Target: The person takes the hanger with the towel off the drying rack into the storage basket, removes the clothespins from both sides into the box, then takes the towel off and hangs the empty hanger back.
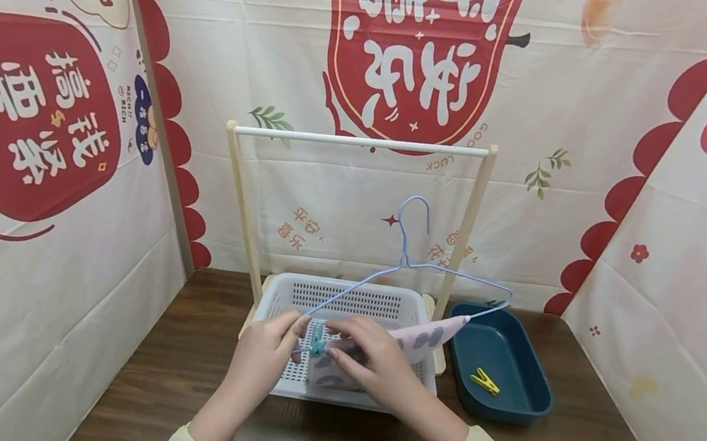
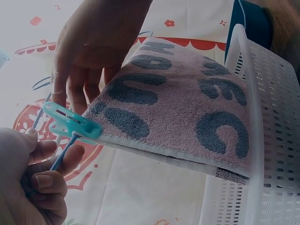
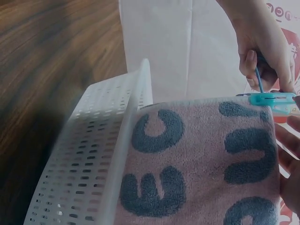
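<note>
A blue wire hanger (image 1: 348, 290) stands tilted over the white basket, hook up. My left hand (image 1: 272, 346) grips its left corner, fingers curled round the wire. Over the hanger's lower bar hangs a pink towel (image 2: 183, 93) with grey letters, its lower part inside the basket. A teal clothespin (image 2: 72, 123) sits at the towel's left upper corner, on the bar. My right hand (image 1: 376, 356) has its thumb and index finger at the clothespin, pinching its handle end; the other fingers lie behind the towel in the left wrist view.
The perforated white basket (image 1: 280, 386) stands on the brown wooden table (image 1: 162, 374). Behind it rises a wooden rack with a white crossbar (image 1: 363, 142). A dark blue tray (image 1: 513, 343) at the right holds a yellow clothespin (image 1: 484, 381). Printed cloth walls surround the table.
</note>
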Motion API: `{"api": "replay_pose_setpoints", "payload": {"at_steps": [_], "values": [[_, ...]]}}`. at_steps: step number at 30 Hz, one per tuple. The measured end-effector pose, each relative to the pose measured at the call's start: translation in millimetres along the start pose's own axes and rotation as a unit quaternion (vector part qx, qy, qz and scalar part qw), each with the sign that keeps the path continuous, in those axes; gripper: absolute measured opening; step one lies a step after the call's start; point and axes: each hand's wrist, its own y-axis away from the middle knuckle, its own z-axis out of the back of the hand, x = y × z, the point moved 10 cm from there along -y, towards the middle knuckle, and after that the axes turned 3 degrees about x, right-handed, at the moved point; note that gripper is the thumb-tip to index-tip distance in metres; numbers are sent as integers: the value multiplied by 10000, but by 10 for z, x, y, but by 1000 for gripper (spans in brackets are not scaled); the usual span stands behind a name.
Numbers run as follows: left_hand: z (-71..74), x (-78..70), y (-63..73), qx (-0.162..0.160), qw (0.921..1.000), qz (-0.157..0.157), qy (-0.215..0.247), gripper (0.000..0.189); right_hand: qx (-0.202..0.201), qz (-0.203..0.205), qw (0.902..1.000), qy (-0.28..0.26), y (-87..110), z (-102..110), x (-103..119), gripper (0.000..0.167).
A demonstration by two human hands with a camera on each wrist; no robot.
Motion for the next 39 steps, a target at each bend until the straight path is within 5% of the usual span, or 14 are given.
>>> {"api": "replay_pose_setpoints", "payload": {"at_steps": [20, 39], "values": [[4, -54, -1, -28, 9998, -143, -170, 28, 795, -986, 9913, -354, -118, -166, -79, 37], [-7, -83, 1, -93, 9995, -265, -170, 24, 747, -1235, 9722, -1845, -126, -197, -128, 25]]}}
